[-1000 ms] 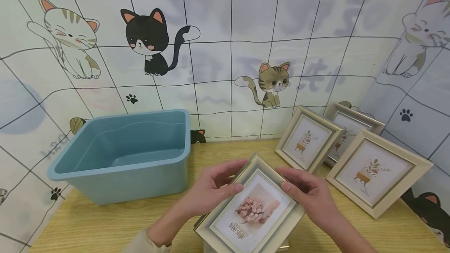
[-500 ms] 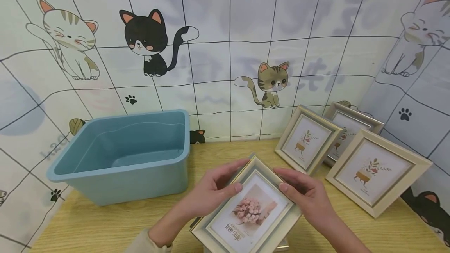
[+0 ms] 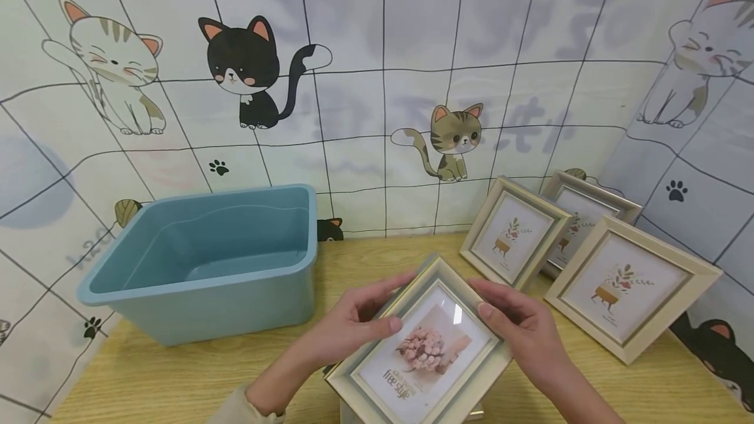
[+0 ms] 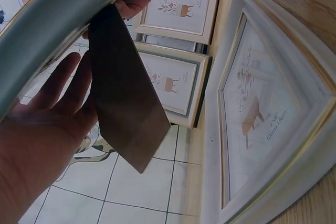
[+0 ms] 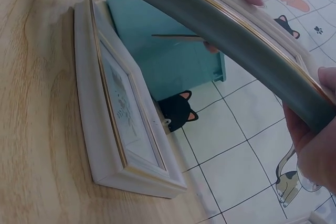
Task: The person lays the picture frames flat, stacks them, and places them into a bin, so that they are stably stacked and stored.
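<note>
Both hands hold a cream picture frame (image 3: 427, 345) with a pink bouquet print, tilted above the table. My left hand (image 3: 344, 326) grips its left edge, thumb over the front and fingers behind. On the opposite edge, my right hand (image 3: 527, 332) grips it the same way. The left wrist view shows the brown stand flap (image 4: 126, 93) sticking out from the back of the held frame. Beneath lies another frame (image 4: 257, 108) on the table, mostly hidden in the head view but plain in both wrist views.
A blue plastic bin (image 3: 206, 306) stands on the wooden table (image 3: 194, 385) at the left. Three framed plant prints stand at the right: a back-left frame (image 3: 512, 234), a rear frame (image 3: 589, 198) partly covered, and a front frame (image 3: 633, 290). A cat-patterned wall covering (image 3: 353, 103) rises behind.
The held frame dips slightly left, then shifts back to the right and tilts a little. A bright glare now shows on its glass. Both hands keep their grip.
</note>
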{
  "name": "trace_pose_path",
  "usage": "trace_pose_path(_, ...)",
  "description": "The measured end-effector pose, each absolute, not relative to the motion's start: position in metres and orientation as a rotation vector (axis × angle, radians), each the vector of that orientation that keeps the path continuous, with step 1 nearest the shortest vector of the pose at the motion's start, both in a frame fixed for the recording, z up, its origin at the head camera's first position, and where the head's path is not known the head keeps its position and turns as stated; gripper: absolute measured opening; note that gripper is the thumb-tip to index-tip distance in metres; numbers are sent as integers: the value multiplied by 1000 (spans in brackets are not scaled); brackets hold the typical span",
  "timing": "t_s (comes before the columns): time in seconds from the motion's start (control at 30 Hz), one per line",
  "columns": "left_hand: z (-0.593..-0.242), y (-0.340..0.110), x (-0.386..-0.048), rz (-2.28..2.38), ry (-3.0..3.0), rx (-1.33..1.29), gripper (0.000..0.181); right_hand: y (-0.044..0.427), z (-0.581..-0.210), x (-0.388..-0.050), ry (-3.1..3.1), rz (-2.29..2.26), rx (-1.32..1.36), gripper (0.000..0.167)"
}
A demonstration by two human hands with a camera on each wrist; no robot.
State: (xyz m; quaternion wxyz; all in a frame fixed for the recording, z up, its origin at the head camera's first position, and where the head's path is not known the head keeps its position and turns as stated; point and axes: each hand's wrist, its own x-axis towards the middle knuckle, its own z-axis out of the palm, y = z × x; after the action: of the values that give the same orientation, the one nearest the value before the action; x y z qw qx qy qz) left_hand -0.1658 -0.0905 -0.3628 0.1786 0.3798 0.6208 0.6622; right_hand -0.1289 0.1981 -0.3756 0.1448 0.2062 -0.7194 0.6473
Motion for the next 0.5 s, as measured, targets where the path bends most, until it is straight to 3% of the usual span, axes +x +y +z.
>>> trace_pose_path(0.5,-371,-97,-165,1819,1944,799,53,208,-385,-134,-2153,1874,364,34)
